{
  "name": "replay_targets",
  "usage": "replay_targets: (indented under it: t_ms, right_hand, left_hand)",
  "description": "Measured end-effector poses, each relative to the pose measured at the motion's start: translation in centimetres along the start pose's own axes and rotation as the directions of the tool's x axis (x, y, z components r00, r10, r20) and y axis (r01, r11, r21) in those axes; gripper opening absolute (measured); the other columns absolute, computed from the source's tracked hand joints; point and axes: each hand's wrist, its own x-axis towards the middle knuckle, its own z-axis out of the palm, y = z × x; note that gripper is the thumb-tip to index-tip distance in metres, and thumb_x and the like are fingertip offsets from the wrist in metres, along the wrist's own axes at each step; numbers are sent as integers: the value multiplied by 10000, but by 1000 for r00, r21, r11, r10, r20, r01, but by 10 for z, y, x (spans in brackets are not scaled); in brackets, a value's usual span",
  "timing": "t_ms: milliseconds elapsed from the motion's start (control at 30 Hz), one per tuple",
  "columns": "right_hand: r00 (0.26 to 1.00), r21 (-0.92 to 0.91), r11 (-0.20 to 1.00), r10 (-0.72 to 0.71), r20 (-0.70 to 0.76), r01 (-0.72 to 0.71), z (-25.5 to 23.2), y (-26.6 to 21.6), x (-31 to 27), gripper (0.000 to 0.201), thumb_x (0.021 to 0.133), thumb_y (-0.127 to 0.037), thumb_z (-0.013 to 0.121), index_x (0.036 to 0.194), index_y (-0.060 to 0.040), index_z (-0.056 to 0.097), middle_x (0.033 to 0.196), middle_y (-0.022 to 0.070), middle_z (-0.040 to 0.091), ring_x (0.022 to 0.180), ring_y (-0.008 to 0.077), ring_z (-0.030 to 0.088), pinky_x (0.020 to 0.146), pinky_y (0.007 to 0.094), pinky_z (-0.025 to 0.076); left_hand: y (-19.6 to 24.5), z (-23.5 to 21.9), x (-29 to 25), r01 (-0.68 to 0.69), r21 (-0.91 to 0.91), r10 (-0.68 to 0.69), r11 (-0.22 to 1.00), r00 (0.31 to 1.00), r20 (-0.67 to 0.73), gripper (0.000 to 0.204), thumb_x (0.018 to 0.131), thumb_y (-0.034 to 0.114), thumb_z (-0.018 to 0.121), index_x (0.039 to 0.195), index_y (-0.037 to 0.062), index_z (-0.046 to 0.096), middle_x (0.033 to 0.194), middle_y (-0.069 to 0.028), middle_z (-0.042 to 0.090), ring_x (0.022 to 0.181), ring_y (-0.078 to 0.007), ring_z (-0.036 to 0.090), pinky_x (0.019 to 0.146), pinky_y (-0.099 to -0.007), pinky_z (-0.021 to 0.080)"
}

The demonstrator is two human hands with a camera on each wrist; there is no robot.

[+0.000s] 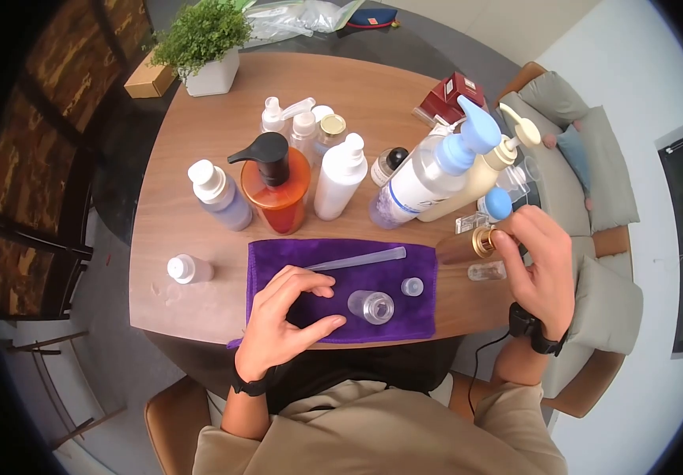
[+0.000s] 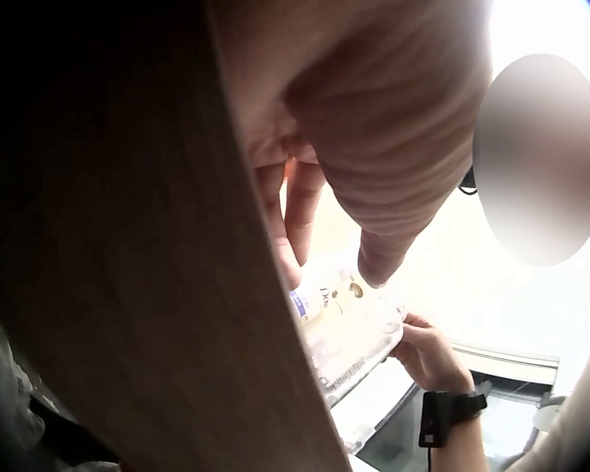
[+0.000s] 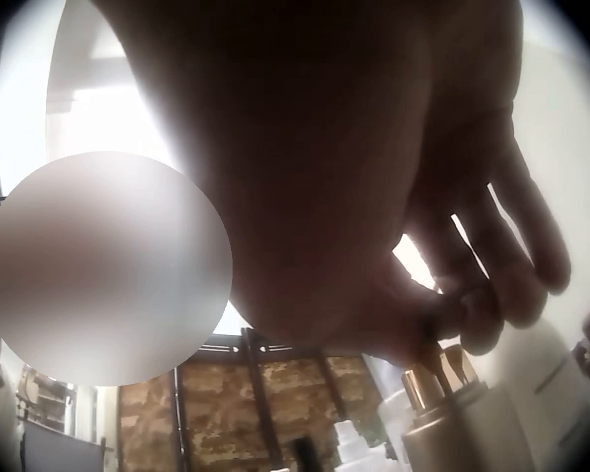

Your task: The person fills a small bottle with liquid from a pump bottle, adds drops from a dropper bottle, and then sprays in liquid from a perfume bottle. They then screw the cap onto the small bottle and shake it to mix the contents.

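My right hand (image 1: 538, 273) pinches the gold top (image 1: 482, 241) of a brownish bottle (image 1: 456, 248) at the table's right side. The right wrist view shows thumb and forefinger at that bottle's gold collar (image 3: 425, 389). Over the purple cloth (image 1: 322, 297), my left hand (image 1: 282, 317) has its fingers loosely bent around nothing. A small clear bottle (image 1: 365, 306) with an uncovered mouth is on the cloth, just right of the left thumb. Beside it is a small clear cap (image 1: 412, 286), and a long translucent tube (image 1: 365, 257) lies behind.
Behind the cloth stand an amber pump bottle (image 1: 276, 194), a white bottle (image 1: 340, 180) and a large blue-topped pump bottle (image 1: 424, 178). A small white-capped bottle (image 1: 191, 269) is left of the cloth. A clear vial (image 1: 486, 271) lies near my right hand; a potted plant (image 1: 213, 75) stands behind.
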Motion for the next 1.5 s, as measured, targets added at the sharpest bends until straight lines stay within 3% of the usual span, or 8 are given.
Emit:
replay_targets:
  t_ms: [433, 600, 800, 867, 900, 1100, 1233, 1500]
  right_hand:
    - [981, -144, 979, 160, 108, -143, 17, 26, -9, 163, 937, -80, 737, 881, 5, 610, 850, 150, 609, 836, 377, 605, 743, 474, 484]
    - [976, -116, 982, 167, 138, -151, 25, 29, -12, 180, 930, -102, 759, 898, 3, 616, 877, 155, 632, 874, 386, 609, 771, 476, 489]
    - [996, -136, 987, 87, -28, -90, 19, 6, -7, 190, 864, -59, 821, 949, -6, 659, 924, 148, 664, 874, 360, 622, 781, 452, 510]
    - [989, 109, 984, 146, -13, -143, 16, -8, -9, 228, 830, -17, 837, 996, -3, 681, 968, 139, 696, 939, 331, 662, 817, 429, 534]
    - [997, 143, 987, 67, 29, -70, 16, -9, -11, 293, 814, -6, 850, 1063, -2, 697, 1130, 152, 725, 1040, 331, 684, 872, 414, 553]
    - [972, 257, 938, -220, -78, 233, 53, -53, 27, 451, 817, -41, 855, 1231, 17, 686, 1451, 208, 616, 1170, 401, 653, 967, 461, 558]
    - [929, 263, 897, -370, 5, 355, 59, -69, 41, 559, 806, -63, 845, 1313, 56, 641, 1490, 225, 590, 1256, 422, 617, 1023, 490, 542]
    - [900, 156, 887, -426, -90, 435, 89, -89, 93, 638, 851, -104, 814, 1424, 58, 587, 1495, 208, 580, 1403, 408, 530, 1169, 535, 438]
  left_hand:
    - [19, 23, 4, -17, 53, 9, 998, 990, 141, 820, 771, 319, 988, 1439, 46, 597, 1447, -152, 644, 1376, -372, 569, 1170, -481, 439]
    - [14, 33, 2, -28, 53, 21, 998, 991, 135, 685, 819, 250, 952, 1390, 51, 629, 1397, -123, 679, 1331, -349, 603, 1149, -476, 451]
    - [10, 28, 1, -66, -25, 68, 998, 995, 76, 470, 836, 141, 926, 1240, 43, 708, 1239, -99, 754, 1193, -317, 685, 1061, -459, 500]
    - [11, 22, -1, -45, 1, 45, 999, 998, 46, 482, 818, 137, 936, 1230, 39, 706, 1214, -108, 762, 1155, -322, 701, 1052, -462, 513]
    - [9, 20, -2, -44, 3, 44, 999, 998, 50, 482, 818, 137, 936, 1230, 39, 706, 1214, -108, 762, 1155, -322, 701, 1052, -462, 513]
    - [7, 12, -5, -65, 46, 64, 997, 998, 25, 502, 798, 124, 942, 1228, 30, 701, 1213, -117, 764, 1157, -323, 703, 1047, -457, 531]
    - [7, 7, -9, -17, 46, 18, 999, 999, -31, 516, 823, 131, 932, 1262, 26, 683, 1236, -137, 748, 1166, -332, 699, 1036, -444, 540]
    - [4, 7, -8, -28, 24, 29, 999, 999, -34, 516, 835, 135, 927, 1271, 21, 676, 1246, -149, 738, 1179, -333, 690, 1034, -431, 541]
